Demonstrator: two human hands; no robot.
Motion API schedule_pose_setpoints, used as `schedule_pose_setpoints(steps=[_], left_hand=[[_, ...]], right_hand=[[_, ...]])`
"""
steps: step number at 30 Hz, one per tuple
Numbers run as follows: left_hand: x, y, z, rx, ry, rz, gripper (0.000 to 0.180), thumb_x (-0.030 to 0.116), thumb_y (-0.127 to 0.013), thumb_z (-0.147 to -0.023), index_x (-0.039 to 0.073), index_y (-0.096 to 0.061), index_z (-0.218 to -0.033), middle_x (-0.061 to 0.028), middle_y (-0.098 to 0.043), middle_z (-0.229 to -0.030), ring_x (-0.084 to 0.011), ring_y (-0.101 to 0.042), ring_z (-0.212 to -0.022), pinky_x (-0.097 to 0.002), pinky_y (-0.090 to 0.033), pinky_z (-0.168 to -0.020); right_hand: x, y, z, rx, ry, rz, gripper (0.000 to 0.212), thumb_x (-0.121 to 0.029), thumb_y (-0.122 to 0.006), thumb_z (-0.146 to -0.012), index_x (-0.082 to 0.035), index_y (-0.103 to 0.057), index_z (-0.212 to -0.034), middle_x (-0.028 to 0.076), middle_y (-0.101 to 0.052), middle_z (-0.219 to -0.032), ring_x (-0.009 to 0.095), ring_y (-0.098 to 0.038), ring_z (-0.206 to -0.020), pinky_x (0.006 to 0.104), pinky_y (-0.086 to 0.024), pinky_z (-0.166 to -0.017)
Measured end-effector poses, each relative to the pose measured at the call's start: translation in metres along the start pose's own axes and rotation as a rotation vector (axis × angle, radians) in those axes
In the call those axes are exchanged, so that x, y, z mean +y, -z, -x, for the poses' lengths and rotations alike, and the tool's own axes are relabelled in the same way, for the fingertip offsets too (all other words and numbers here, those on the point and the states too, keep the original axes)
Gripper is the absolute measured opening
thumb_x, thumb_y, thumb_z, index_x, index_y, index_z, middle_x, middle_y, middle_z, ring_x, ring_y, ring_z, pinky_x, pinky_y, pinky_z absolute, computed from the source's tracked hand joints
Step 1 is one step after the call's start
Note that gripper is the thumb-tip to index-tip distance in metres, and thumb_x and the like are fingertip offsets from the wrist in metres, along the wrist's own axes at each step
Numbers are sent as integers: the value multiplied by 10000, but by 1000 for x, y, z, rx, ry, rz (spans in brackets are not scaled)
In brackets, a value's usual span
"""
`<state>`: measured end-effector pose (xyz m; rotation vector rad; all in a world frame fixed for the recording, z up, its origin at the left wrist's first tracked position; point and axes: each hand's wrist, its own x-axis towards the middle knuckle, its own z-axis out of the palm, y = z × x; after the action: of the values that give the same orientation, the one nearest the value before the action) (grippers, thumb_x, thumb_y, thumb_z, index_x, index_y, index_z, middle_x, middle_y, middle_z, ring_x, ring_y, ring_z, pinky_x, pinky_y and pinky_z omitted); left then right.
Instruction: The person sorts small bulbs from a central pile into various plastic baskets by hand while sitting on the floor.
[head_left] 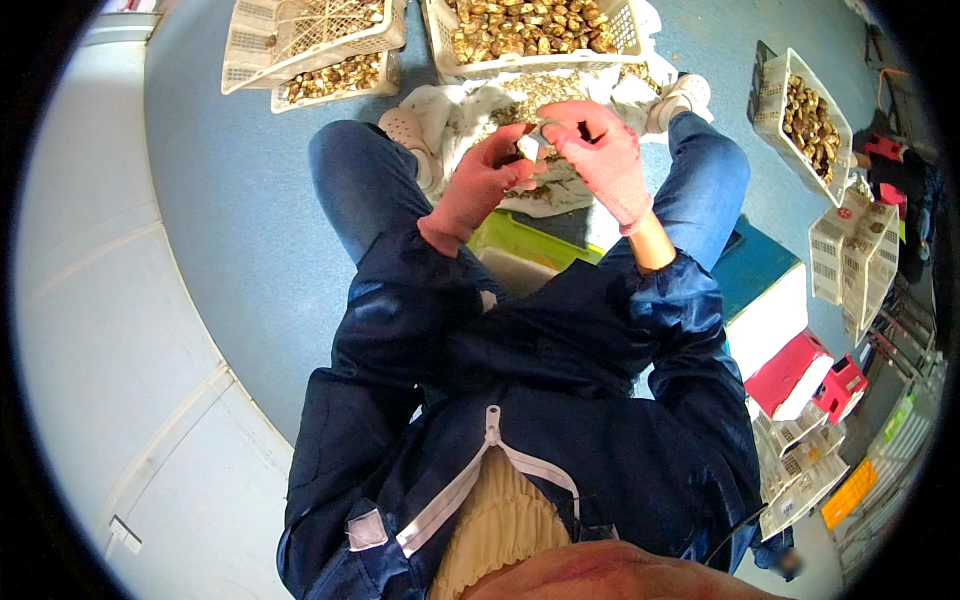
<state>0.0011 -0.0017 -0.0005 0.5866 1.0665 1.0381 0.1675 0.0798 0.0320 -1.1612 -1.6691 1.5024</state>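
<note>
Both my hands wear pink gloves and meet above a white sheet [440, 105] strewn with small tan scraps. My left hand [477, 185] is closed, its thumb and fingertips around a small pale piece [528, 147] that glares in the light. My right hand [605, 160] pinches a small grey, metallic-looking thing [547, 130] against that piece; its kind is too small to tell. Just beyond the sheet stands a white plastic crate [540, 66] full of brown and cream lumps [530, 28], perhaps mushrooms.
A lime-green tub [525, 238] sits between my legs. At the far left, one white crate [240, 50] rests over another [330, 98] with more lumps. On the right are a filled crate [770, 105], stacked crates [840, 255] and red stools [790, 375]. A pale wall [100, 300] runs along the left.
</note>
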Motion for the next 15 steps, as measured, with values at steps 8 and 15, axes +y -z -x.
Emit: schedule_pose_setpoints(steps=[8,15], left_hand=[[9,7,1,2,-70,-9,427,73,-594,-885,62,-518,-1305,-44,-623,-1092,-133,-585,-990,-268,-484,-826],[131,123,-44,123,-391,475,517,240,-490,-978,-76,-310,-1345,-272,-415,-1373,-353,-442,-1254,-465,-398,-1073]], right_hand=[[5,3,-1,121,-72,104,224,-182,-662,-838,-77,-699,-1033,48,-659,-892,110,-578,-759,260,-476,-714],[9,10,1,81,-111,45,207,-129,-655,-851,-67,-691,-1044,-26,-608,-811,66,-507,-717,221,-437,-671]])
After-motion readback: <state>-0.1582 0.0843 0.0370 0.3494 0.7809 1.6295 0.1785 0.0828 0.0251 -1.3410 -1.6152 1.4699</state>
